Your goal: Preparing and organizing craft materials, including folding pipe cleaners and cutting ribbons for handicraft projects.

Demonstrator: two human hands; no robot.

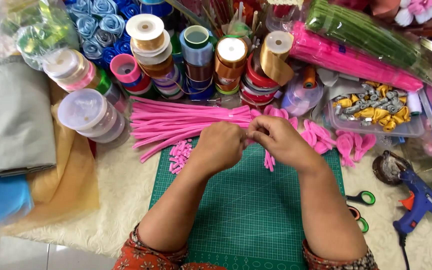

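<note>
A small pink piece [268, 159] is pinched between the closed left hand [219, 147] and right hand [277, 141] above the green cutting mat [246, 210], pink pipe cleaners [186, 125] kept within reach

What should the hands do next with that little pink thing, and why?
Probably keep working the small pink piece between the fingertips, held over the green cutting mat. The left hand and right hand meet fingertip to fingertip, pinching it together, and part of it hangs below the right hand. How it is shaped inside the grip is hidden, so this is only a guess.
</note>
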